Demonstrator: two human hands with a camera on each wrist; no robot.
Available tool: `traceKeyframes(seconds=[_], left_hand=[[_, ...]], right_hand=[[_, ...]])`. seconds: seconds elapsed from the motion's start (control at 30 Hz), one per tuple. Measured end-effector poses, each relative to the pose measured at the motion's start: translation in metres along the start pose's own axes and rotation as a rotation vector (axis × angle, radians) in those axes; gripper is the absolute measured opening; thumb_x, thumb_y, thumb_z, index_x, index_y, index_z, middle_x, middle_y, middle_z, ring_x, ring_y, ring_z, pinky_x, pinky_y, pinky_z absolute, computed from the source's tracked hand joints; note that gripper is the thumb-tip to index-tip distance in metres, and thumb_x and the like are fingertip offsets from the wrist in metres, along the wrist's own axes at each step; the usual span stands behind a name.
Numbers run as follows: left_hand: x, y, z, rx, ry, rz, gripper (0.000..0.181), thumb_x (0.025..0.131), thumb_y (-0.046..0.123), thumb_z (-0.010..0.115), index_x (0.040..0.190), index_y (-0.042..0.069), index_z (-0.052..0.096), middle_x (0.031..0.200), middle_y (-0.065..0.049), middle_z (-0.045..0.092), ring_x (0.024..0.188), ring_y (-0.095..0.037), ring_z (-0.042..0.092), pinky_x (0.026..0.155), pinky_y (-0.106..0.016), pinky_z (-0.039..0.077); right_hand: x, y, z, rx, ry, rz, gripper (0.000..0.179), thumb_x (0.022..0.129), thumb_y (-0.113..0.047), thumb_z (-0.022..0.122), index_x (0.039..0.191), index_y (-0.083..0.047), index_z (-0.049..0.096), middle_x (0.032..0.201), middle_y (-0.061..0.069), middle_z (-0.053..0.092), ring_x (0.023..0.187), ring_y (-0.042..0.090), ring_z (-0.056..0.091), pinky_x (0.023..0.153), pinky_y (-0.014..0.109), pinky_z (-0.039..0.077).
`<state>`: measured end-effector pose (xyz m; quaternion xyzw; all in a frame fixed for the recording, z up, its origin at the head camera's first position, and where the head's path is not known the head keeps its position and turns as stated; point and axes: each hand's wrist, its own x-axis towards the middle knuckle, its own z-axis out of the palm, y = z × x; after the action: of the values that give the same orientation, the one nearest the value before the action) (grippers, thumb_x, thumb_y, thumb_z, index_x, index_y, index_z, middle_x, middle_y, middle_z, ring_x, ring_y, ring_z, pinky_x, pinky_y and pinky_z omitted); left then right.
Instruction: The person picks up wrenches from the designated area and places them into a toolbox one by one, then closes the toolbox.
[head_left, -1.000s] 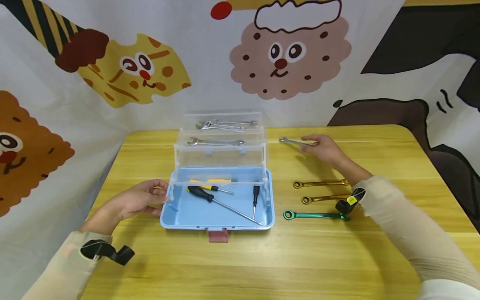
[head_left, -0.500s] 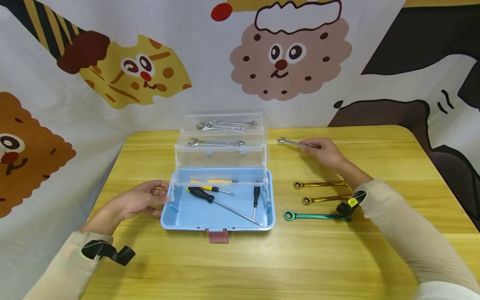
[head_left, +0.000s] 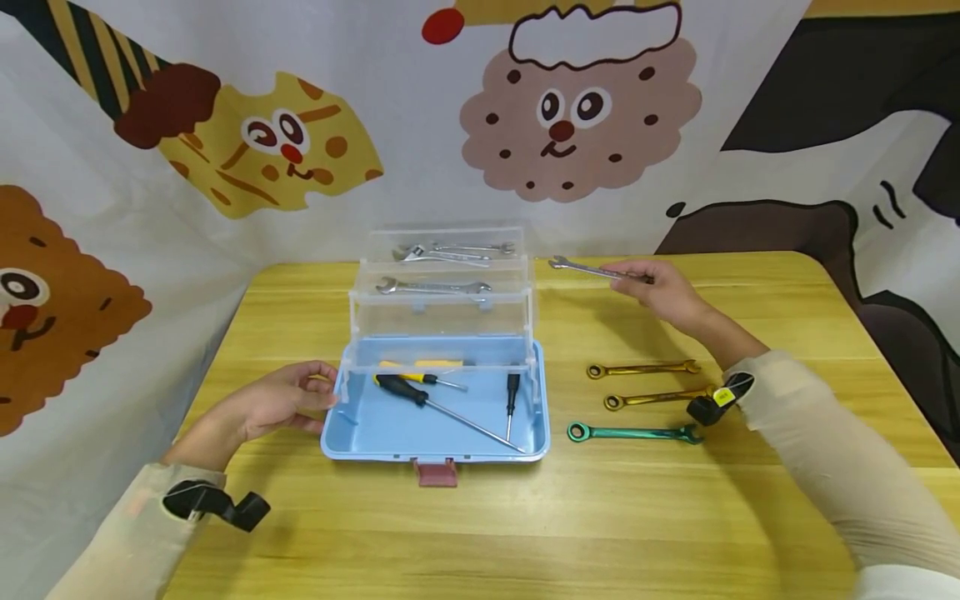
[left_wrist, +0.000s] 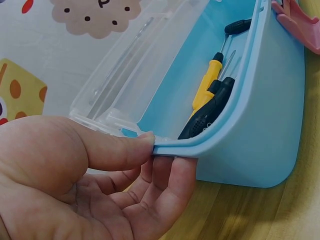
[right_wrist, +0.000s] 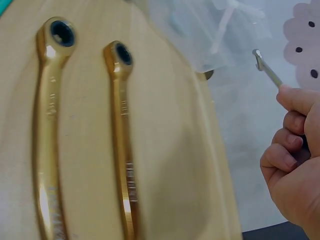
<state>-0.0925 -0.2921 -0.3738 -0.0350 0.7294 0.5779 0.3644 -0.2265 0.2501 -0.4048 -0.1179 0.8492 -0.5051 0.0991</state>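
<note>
A silver wrench point(head_left: 581, 267) is held in my right hand point(head_left: 667, 296), above the table to the right of the toolbox; its open end points left. My left hand point(left_wrist: 115, 175) pinches the rim of the blue toolbox point(left_wrist: 260, 130) at its left side, thumb on top and fingers beneath. Inside the box lie a long black screwdriver point(head_left: 405, 387), a small black screwdriver point(head_left: 513, 392) and yellow-handled tools point(left_wrist: 207, 82). Clear raised trays point(head_left: 442, 312) bear a double-ended wrench point(head_left: 433, 286) and, higher up, an adjustable wrench point(head_left: 442, 255) among other silver wrenches.
Two gold ratchet wrenches point(head_left: 637, 368) and a green one point(head_left: 633, 432) lie on the wooden table point(head_left: 525, 533) to the right of the box. A pink latch point(head_left: 436, 473) hangs at the box front. A patterned cloth point(head_left: 420, 167) rises behind the table.
My right hand has risen and moved slightly away and to the right with the silver wrench. The left hand stays on the toolbox rim.
</note>
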Motion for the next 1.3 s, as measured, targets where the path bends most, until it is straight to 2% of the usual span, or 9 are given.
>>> traceKeyframes(seconds=[0.17,0.37,0.47,0.63,0.8,0.97,1.1,1.2,1.3], left_hand=[[0.0,0.0,0.0,-0.001,-0.002,0.001,0.036,0.102,0.001,0.056,0.13,-0.01,0.038,0.104,-0.009,0.054,0.094,-0.021,0.063,0.082,-0.039,0.06],[0.0,0.0,0.0,0.007,0.001,-0.001,0.037,0.102,0.001,0.056,0.131,-0.011,0.038,0.105,-0.01,0.055,0.095,-0.021,0.063,0.083,-0.039,0.06],[0.001,-0.001,0.0,0.006,0.0,-0.001,0.036,0.102,0.0,0.056,0.131,-0.01,0.038,0.104,-0.01,0.055,0.095,-0.021,0.064,0.083,-0.04,0.06],[0.001,-0.001,0.0,0.004,-0.004,0.002,0.035,0.102,0.0,0.056,0.13,-0.01,0.038,0.104,-0.009,0.056,0.094,-0.021,0.064,0.083,-0.04,0.06],[0.001,-0.001,0.0,0.003,-0.009,0.006,0.034,0.101,0.0,0.056,0.128,-0.009,0.039,0.102,-0.008,0.055,0.093,-0.021,0.063,0.083,-0.039,0.06],[0.0,-0.001,0.0,0.004,-0.012,0.009,0.032,0.101,0.0,0.057,0.127,-0.008,0.04,0.101,-0.008,0.054,0.092,-0.02,0.063,0.082,-0.039,0.06],[0.0,0.0,0.0,0.005,-0.013,0.009,0.032,0.101,0.001,0.057,0.127,-0.008,0.04,0.101,-0.008,0.055,0.093,-0.02,0.064,0.082,-0.039,0.06],[0.0,0.0,0.001,0.006,-0.013,0.006,0.033,0.102,0.001,0.057,0.128,-0.009,0.039,0.102,-0.008,0.055,0.093,-0.021,0.064,0.082,-0.039,0.06],[0.0,0.0,0.001,0.007,-0.013,0.005,0.034,0.102,0.001,0.056,0.129,-0.009,0.039,0.103,-0.009,0.056,0.094,-0.021,0.064,0.082,-0.039,0.06]], right_hand=[[-0.002,-0.014,-0.009,-0.014,0.008,-0.03,0.035,0.103,-0.022,0.063,0.134,-0.008,0.066,0.074,-0.002,0.047,0.06,0.014,0.037,0.054,0.027,0.037],[-0.004,-0.028,-0.017,-0.023,0.013,-0.095,0.032,0.103,-0.02,0.064,0.132,-0.008,0.068,0.083,0.001,0.055,0.063,0.016,0.04,0.053,0.028,0.038],[-0.005,-0.035,-0.018,-0.021,0.001,-0.12,0.031,0.103,-0.019,0.063,0.131,-0.008,0.068,0.082,0.004,0.052,0.065,0.018,0.041,0.056,0.029,0.04],[-0.005,-0.044,-0.018,-0.047,-0.024,-0.142,0.032,0.104,-0.022,0.061,0.132,-0.01,0.068,0.099,0.005,0.058,0.079,0.023,0.046,0.063,0.029,0.043],[-0.001,-0.055,-0.013,-0.057,-0.036,-0.146,0.032,0.103,-0.023,0.062,0.132,-0.012,0.068,0.111,0.005,0.063,0.085,0.025,0.049,0.065,0.028,0.044],[0.003,-0.066,-0.007,-0.039,-0.061,-0.149,0.031,0.103,-0.019,0.063,0.132,-0.01,0.068,0.111,0.003,0.063,0.084,0.02,0.049,0.067,0.027,0.044],[0.009,-0.072,0.0,-0.033,-0.09,-0.169,0.03,0.103,-0.018,0.063,0.132,-0.01,0.069,0.119,0.0,0.066,0.091,0.02,0.054,0.075,0.024,0.049],[0.014,-0.077,0.008,-0.025,-0.11,-0.195,0.029,0.103,-0.016,0.063,0.13,-0.01,0.069,0.123,0.004,0.068,0.093,0.022,0.056,0.08,0.025,0.051],[0.018,-0.083,0.016,-0.029,-0.122,-0.215,0.028,0.102,-0.015,0.063,0.129,-0.008,0.07,0.123,0.009,0.068,0.09,0.025,0.055,0.078,0.027,0.05]])
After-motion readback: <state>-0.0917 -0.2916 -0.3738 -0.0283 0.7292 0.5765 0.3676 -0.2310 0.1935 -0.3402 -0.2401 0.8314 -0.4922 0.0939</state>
